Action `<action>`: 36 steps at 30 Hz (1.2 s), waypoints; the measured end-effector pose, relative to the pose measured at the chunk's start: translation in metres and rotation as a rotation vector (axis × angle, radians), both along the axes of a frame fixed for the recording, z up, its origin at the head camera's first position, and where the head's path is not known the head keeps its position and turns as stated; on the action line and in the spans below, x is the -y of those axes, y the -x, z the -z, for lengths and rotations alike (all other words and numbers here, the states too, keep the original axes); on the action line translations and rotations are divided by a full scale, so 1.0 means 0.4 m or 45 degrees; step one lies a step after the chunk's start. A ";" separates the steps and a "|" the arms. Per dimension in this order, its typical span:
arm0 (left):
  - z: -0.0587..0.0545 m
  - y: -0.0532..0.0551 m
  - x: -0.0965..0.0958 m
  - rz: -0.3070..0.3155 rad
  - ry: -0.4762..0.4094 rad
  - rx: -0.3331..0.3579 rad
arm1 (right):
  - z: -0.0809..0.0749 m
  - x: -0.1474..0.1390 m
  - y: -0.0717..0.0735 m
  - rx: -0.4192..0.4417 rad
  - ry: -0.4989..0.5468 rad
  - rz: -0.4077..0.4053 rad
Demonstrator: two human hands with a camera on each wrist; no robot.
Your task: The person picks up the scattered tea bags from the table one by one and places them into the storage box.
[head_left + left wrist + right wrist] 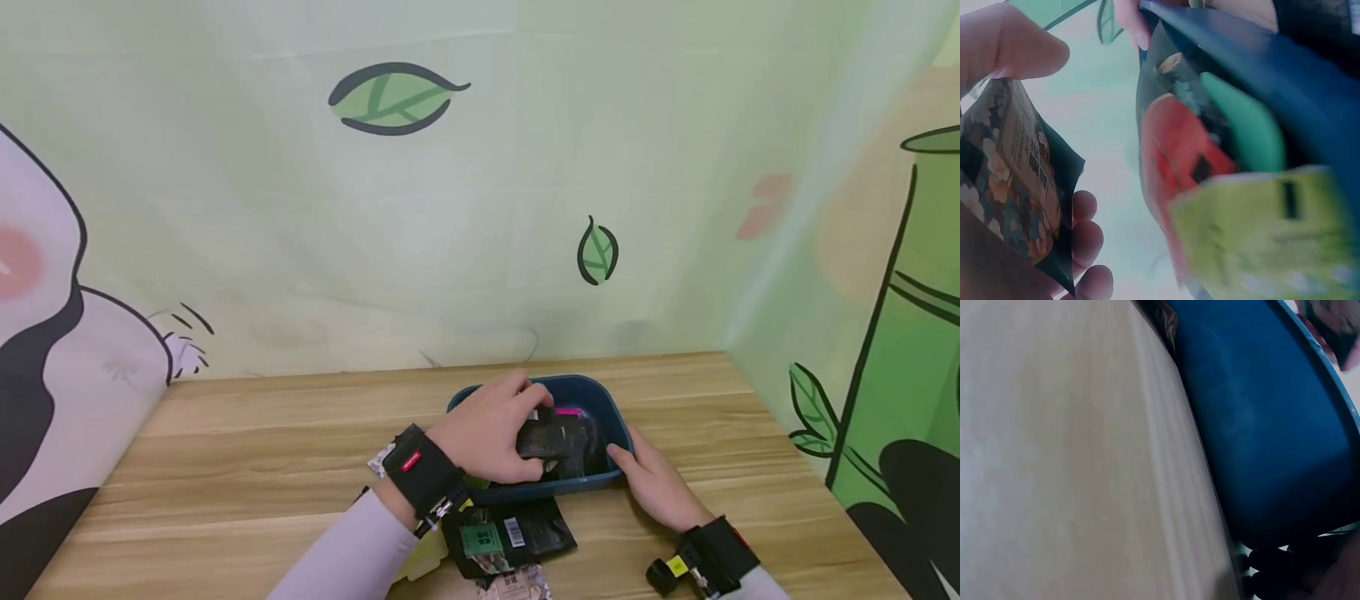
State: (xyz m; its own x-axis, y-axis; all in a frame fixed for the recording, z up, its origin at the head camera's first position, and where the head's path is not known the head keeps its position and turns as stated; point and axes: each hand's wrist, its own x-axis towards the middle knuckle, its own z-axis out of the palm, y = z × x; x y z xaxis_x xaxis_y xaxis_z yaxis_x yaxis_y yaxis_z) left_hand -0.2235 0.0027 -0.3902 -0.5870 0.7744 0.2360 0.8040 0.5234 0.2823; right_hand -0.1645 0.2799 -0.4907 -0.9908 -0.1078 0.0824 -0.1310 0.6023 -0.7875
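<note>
A dark packet with a floral label (1016, 169) is pinched between the thumb and fingers of my left hand (486, 429). That hand is over the blue plastic bin (596, 396), which holds several packets. Inside it, the left wrist view shows a red packet (1175, 144), a green one (1244, 122) and a yellow-green one (1260, 231); black packets (583, 446) show in the head view. My right hand (660, 485) grips the bin's right end, thumb at the rim. In the right wrist view the bin's blue outer wall (1260, 431) fills the right side.
On the wooden table (247, 467), a black packet with a green label (513, 537) lies in front of the bin. A floral packet (517, 583) and something pale yellow (422, 560) lie nearer me. A patterned packet (380, 460) peeks out beside my left wrist. A printed cloth backdrop (480, 208) stands behind.
</note>
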 end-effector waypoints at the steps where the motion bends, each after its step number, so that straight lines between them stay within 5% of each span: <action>1: -0.004 0.006 -0.014 0.001 0.020 -0.004 | 0.000 0.001 0.000 -0.002 0.000 -0.002; 9: -0.012 0.027 -0.103 -0.082 0.221 0.028 | -0.003 0.005 -0.001 0.023 -0.010 0.010; 16: -0.001 0.016 -0.079 -0.103 0.226 0.094 | -0.003 0.008 0.000 0.038 -0.009 0.008; 23: 0.017 0.019 0.017 -0.112 0.120 0.118 | -0.002 0.004 0.000 0.015 -0.029 0.026; 36: 0.122 0.018 0.281 -0.296 -0.019 0.200 | -0.005 0.004 -0.003 0.017 -0.020 0.005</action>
State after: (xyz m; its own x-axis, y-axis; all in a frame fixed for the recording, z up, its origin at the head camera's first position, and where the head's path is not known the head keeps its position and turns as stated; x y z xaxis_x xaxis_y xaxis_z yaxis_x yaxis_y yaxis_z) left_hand -0.2307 -0.1096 -0.4388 -0.7789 0.6116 0.1387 0.6085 0.6836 0.4029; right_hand -0.1635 0.2782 -0.4888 -0.9922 -0.1050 0.0671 -0.1178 0.6152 -0.7795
